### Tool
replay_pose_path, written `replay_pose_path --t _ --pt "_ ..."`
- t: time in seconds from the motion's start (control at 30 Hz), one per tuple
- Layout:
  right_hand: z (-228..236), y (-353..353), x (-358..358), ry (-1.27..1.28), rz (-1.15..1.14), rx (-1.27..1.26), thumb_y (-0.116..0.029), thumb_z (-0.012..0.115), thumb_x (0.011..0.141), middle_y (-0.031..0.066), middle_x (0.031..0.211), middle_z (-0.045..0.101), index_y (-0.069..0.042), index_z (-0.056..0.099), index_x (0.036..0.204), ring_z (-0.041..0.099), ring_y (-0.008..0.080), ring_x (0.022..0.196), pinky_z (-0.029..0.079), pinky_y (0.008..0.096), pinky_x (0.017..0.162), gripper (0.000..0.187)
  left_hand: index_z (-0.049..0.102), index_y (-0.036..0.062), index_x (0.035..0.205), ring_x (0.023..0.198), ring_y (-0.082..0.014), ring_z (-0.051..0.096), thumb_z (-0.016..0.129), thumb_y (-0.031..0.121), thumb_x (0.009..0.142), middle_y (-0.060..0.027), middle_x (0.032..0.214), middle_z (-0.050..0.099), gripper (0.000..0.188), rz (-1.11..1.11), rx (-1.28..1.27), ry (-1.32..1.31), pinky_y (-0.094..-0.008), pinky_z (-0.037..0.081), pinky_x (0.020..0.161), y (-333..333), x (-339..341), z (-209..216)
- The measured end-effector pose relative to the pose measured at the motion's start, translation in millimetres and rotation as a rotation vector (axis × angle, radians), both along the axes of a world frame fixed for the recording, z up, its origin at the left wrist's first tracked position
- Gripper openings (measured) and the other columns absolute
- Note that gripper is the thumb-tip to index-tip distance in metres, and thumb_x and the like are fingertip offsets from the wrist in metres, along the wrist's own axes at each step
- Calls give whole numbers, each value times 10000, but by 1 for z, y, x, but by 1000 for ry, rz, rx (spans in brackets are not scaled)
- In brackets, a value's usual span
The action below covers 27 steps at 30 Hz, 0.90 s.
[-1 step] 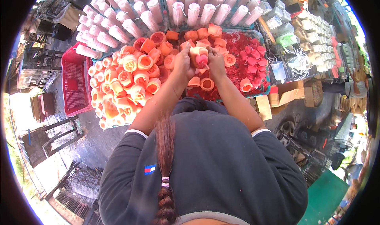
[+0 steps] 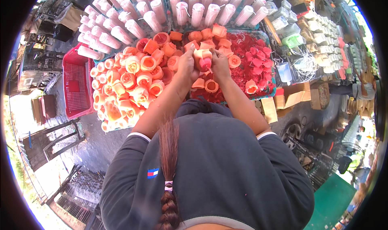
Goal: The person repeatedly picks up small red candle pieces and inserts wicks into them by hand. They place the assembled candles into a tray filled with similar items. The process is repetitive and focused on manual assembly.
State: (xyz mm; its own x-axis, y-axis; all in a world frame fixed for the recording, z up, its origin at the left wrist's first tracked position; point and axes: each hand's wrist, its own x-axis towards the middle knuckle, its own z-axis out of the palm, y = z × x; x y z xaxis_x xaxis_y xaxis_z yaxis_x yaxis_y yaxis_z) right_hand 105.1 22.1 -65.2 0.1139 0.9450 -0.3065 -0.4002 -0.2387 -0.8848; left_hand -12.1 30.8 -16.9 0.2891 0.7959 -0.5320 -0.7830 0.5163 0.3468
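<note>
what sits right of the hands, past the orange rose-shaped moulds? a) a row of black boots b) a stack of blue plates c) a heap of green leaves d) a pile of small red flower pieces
d: just right of the right hand, beyond the orange rose-shaped moulds, lies a pile of small red flower pieces in a tray.

no visible change, same instant

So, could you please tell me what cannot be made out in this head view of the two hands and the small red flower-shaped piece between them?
- Red flower-shaped piece: its underside, covered by the left hand and right hand.
- Fingertips of both hands: hidden behind the piece; the grip is unclear.
- Teal tray: its near part, behind the forearms.
- Small white items at right: too small and bent by the fisheye rim.
</note>
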Motion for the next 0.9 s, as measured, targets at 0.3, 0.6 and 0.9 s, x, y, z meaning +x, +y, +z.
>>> replay_pose_path --t 0.3,0.6,0.9 --pt "-25 -6 3 240 26 -242 -330 556 904 39 785 610 -45 581 891 580 123 615 480 273 534 287 509 16 1036 649 -254 612 489 337 919 -131 848 613 342 -233 -107 4 -388 535 579 -17 -2 -28" --pt "-23 -5 27 -168 203 -174 -439 490 915 48 788 625 -51 585 929 589 109 590 488 255 457 400 552 -12 1062 834 -134 609 629 129 842 -71 967 624 272 -202 424 350 -255 501 738 -13 -24 -25" --pt "76 -36 19 455 652 -418 -580 624 751 65 940 554 -119 515 1084 588 208 838 550 436 668 579 620 -22 910 774 -85 601 623 35 844 -46 884 654 87 23 775 665 -211 484 696 -29 -8 23"
